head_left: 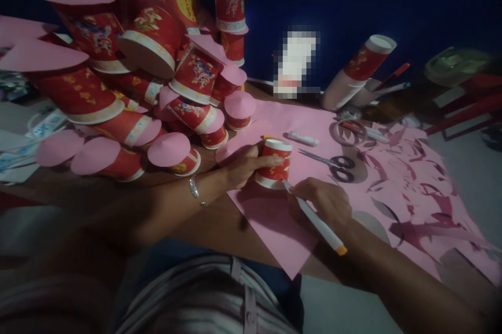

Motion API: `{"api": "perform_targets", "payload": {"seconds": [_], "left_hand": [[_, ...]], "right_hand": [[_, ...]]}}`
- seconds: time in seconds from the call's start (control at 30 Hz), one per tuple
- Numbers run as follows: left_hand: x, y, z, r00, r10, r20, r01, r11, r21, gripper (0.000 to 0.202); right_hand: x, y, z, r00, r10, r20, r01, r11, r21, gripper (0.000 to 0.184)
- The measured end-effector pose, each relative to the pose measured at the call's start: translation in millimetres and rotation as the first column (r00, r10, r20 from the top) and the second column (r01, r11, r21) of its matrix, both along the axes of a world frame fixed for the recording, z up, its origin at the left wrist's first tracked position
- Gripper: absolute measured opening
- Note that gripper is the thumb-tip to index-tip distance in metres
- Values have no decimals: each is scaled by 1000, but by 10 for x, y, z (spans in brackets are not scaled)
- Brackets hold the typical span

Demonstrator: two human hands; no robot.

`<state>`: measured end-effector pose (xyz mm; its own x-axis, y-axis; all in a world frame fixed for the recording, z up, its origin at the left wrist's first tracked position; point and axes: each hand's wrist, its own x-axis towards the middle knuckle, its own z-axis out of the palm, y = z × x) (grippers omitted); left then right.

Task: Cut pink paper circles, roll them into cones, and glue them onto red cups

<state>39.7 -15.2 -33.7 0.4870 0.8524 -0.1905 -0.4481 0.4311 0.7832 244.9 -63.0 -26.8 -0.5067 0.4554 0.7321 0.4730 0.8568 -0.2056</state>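
Observation:
My left hand (pixel 247 167) is wrapped round a red printed paper cup (pixel 274 169), with the thumb across its front. A white end of the cup faces up and a pale band runs round its lower edge. In my right hand (pixel 325 200) is a white marker (pixel 321 227) with an orange end; its tip meets or nearly meets the cup's lower edge. A small orange piece (pixel 268 137) shows behind the cup. Under both hands lies pink paper (pixel 282 240). Black-handled scissors (pixel 333 162) and a white glue-stick-like tube (pixel 303 138) rest on it.
At left stand and lie many red cups with pink cone tops (pixel 96 99), some piled up. Pink paper scraps (pixel 423 187) and a tape roll (pixel 349 131) spread to the right. A leaning cup stack (pixel 358 70) is at the back, near a pen holder (pixel 364 92).

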Motion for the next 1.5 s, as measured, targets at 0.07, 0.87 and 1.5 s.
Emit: {"api": "perform_targets", "payload": {"seconds": [0.07, 0.87, 1.5], "left_hand": [[-1, -5, 5, 1000, -1, 3, 1, 1000, -3, 47], [6, -8, 2, 1000, 11, -12, -11, 1000, 13, 45], [0, 2, -15, 1000, -4, -10, 4, 1000, 3, 46]], "right_hand": [[-3, -4, 1, 1000, -11, 14, 11, 1000, 6, 19], [-32, -47, -27, 1000, 4, -13, -4, 1000, -2, 17], [-15, -66, -45, 998, 59, -14, -59, 998, 22, 15]]}}
